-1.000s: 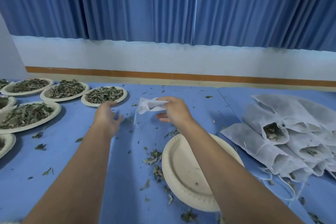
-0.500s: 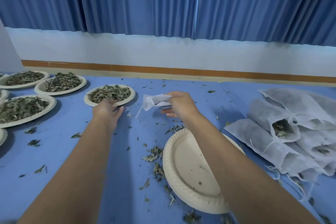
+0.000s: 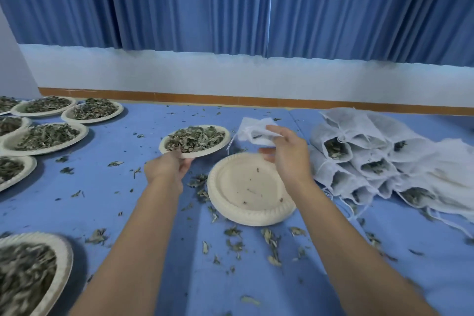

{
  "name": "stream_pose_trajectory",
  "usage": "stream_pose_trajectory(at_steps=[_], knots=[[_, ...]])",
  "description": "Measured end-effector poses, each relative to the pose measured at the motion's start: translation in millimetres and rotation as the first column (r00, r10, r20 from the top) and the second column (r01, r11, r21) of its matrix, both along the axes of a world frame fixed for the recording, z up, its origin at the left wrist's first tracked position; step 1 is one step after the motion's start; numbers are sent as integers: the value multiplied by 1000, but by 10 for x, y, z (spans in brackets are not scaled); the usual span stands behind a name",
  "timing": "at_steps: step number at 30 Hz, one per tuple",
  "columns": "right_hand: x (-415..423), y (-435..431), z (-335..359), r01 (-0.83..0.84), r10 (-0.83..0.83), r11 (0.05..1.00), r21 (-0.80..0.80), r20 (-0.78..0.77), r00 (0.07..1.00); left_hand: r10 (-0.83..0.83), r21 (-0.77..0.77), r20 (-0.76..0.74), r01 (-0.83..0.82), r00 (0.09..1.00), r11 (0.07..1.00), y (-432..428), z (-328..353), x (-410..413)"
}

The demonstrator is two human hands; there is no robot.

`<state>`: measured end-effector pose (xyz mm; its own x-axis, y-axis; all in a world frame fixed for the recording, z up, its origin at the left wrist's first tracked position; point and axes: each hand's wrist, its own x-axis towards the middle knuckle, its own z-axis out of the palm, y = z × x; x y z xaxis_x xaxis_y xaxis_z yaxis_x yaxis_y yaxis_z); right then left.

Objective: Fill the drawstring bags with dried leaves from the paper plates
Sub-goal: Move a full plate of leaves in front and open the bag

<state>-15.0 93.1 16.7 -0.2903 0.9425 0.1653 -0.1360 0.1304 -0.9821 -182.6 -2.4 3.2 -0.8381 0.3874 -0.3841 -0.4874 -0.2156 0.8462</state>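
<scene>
Paper is what our left hand (image 3: 166, 168) has hold of in the head view: its fingers are clamped on the near rim of a full paper plate (image 3: 202, 154), though we cannot tell whether the plate is lifted clear of the blue worktop (image 3: 102, 200) or resting on it. Our right hand (image 3: 287, 154) hangs just beside it, thumb and fingers pinched on a crumpled white drawstring bag (image 3: 252, 129) held above the far edge of an empty plate (image 3: 256, 220); the bag's cord dangles at its left. We judge the step to be the start of another fill — a fresh plate brought to a fresh bag. The next move calls for spreading the bag's mouth, which looks collapsed, then setting the plate's rim against it and tipping gently, best over the empty plate so that spills are caught. As for what holds what: the gripped plate is heaped with dried leaves (image 3: 195, 137); the empty plate carries only a few crumbs; the filled bags (image 3: 359, 159) lie stacked at the right, several mouths open toward us with leaves showing inside. More heaped plates (image 3: 51, 152) sit well apart at the left, and loose leaves (image 3: 272, 238) are strewn over the worktop.
</scene>
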Motion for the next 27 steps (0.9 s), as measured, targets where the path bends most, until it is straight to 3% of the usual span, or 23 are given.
stream_pose_trajectory(at_steps=[3,6,10,12,17,20,22,24,27], knots=[[226,-62,4,85,-79,995,61,-93,992,-129,-8,-76,128,989,992,-99,39,263],[377,-136,55,130,-118,980,153,-87,989,-266,-55,-129,261,955,964,-172,65,436],[454,-190,66,124,-116,975,183,-52,992,-395,-288,-248,322,885,902,-219,101,554],[455,-212,32,116,-107,981,155,-64,992,-451,-414,-369,291,813,863,-235,81,609],[416,-277,-14,140,-133,986,88,-80,988,-565,-623,-630,88,532,777,-288,11,707],[416,-291,-41,154,-150,977,145,-38,988,-627,-716,-657,-87,419,692,-290,-54,715],[421,-296,-67,143,-146,974,173,2,989,-645,-740,-633,-89,428,667,-305,-69,706],[411,-296,-81,107,-115,980,169,39,993,-600,-714,-642,-87,477,695,-319,-53,688],[370,-298,-73,26,-50,980,196,115,992,-341,-421,-816,-77,466,904,-313,26,682]])
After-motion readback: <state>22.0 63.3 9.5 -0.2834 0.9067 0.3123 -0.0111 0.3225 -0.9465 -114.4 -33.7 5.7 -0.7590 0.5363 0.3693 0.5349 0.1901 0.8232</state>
